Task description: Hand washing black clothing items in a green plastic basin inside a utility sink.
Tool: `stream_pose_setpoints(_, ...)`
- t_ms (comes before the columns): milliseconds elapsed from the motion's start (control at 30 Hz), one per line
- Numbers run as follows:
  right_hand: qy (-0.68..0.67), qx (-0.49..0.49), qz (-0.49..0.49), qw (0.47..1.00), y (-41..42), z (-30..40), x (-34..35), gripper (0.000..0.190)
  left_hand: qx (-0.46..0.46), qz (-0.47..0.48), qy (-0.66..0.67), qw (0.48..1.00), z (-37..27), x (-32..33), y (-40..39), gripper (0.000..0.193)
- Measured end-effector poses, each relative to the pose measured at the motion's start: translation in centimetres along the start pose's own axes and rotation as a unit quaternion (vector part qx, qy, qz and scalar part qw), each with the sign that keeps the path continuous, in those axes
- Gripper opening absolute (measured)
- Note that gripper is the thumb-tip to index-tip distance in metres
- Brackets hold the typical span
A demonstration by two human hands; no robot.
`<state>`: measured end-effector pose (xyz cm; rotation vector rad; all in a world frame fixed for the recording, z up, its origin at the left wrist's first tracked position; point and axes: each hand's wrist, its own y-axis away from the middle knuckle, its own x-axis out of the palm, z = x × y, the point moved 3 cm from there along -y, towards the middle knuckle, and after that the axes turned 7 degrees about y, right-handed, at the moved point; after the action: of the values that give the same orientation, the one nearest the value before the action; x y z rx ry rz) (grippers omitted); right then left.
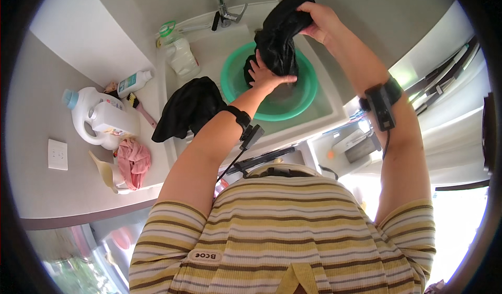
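Observation:
A wet-looking black garment (279, 47) hangs over a green plastic basin (308, 101), its lower end reaching down into the basin. My right hand (321, 22) grips its upper end, raised above the basin's far right rim. My left hand (267, 74) has its fingers spread and its palm down, touching the lower part of the cloth over the basin. The basin holds cloudy liquid and stands in a white sink (333, 98). Another black cloth (192, 107) lies over the sink's left side, beside my left forearm.
A chrome faucet (225, 13) stands at the back. A clear jug with a green handle (180, 56) is at the sink's left. On the left ledge are a white detergent jug (84, 115), a white bottle (135, 83), a pink-handled brush (143, 111) and a pink cloth (134, 162).

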<state>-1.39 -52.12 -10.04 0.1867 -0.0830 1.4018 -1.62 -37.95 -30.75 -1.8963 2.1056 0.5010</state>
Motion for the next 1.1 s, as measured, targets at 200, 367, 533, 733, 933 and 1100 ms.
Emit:
stream_pose_setpoints(200,-0.115,-0.020,0.009,0.993,1.1,1.3,-1.6,0.020,0.154,-0.180,0.249,0.939,-1.7,-1.7,-2.8,0.059)
stream_pose_setpoints(367,-0.128,0.004,0.015,0.992,2.3,0.2,-3.6,0.027,0.167,-0.196,0.309,0.916,-2.8,-6.5,-4.6,0.038)
stream_pose_setpoints(533,-0.174,0.154,0.043,0.972,0.6,-7.9,-4.3,0.039,0.138,-0.265,0.367,0.881,-4.3,-11.9,-5.4,0.031)
stream_pose_setpoints(733,-0.097,0.148,0.232,0.956,1.0,-12.8,2.4,0.061,0.227,-0.280,0.423,0.831,-3.5,-19.8,-3.4,0.041)
stream_pose_setpoints(933,-0.021,0.223,0.254,0.941,0.3,-17.5,6.2,0.055,0.157,-0.443,0.132,0.872,-0.1,-27.6,3.6,0.043)
stream_pose_setpoints(1100,0.094,0.233,0.253,0.934,-0.3,-21.5,6.4,0.060,0.088,-0.412,-0.160,0.893,5.3,-28.5,7.3,0.058)
